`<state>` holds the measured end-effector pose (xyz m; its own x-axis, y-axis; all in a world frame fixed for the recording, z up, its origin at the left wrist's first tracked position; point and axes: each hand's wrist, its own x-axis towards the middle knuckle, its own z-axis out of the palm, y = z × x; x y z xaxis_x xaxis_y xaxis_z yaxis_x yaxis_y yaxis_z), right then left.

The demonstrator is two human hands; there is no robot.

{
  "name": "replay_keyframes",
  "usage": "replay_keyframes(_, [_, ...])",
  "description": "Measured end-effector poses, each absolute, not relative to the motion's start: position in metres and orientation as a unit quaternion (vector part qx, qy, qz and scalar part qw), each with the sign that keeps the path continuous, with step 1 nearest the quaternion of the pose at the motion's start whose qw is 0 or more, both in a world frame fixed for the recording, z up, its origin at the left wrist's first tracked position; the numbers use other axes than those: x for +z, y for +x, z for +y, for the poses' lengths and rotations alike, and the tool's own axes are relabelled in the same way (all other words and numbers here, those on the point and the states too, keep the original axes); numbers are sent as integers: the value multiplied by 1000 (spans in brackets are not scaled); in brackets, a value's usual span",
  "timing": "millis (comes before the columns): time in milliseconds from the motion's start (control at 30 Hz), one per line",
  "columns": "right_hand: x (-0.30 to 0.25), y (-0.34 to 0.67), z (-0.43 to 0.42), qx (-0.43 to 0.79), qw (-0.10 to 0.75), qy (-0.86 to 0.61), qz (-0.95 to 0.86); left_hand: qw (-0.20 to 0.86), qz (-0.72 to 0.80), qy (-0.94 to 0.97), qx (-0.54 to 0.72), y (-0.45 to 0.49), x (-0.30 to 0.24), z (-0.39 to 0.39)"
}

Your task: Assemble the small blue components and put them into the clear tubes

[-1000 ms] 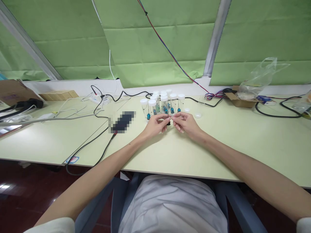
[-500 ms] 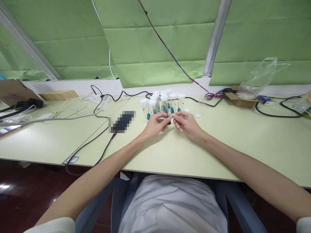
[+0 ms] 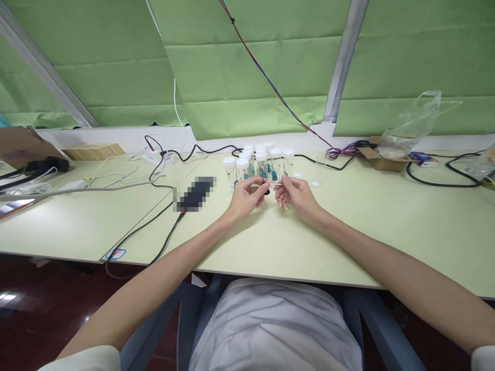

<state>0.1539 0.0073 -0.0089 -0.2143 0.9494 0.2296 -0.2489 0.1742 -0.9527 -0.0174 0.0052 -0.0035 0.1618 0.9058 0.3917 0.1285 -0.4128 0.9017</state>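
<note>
My left hand point(image 3: 247, 198) is closed, thumb and index finger pinching a small dark piece point(image 3: 267, 192) that is mostly hidden by the fingers. A thin, pale stick point(image 3: 276, 184) spans the gap between my two hands. My right hand point(image 3: 299, 198) pinches its right end between thumb and index finger, the other fingers loosely curled. Just behind my hands stand several clear vials point(image 3: 275, 167) with white caps, upright in a close group and holding teal-and-dark pieces. Two loose white lids, a nearer one point(image 3: 315, 183) and a farther one point(image 3: 297, 175), lie right of the vials.
A blurred-out dark phone-like object point(image 3: 196, 194) with a cable lies to the left. Cables and a power strip point(image 3: 157, 156) lie farther left. At the back right, an open cardboard box point(image 3: 386, 162) holds a clear plastic bag. The table edge point(image 3: 286, 278) is close to my body.
My right hand has drawn slightly to the right and turned, so the thin stick between the hands shows more. My left hand has shifted slightly to the left.
</note>
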Motion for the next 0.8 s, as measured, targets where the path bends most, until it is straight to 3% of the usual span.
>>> replay_keyframes(200, [-12, 156, 10, 533, 543, -335, -556, 362, 393, 673, 512, -16, -4, 3])
replay_keyframes(800, [-16, 159, 15, 582, 520, -332, -529, 160, 348, 757, 530, -19, -15, 9])
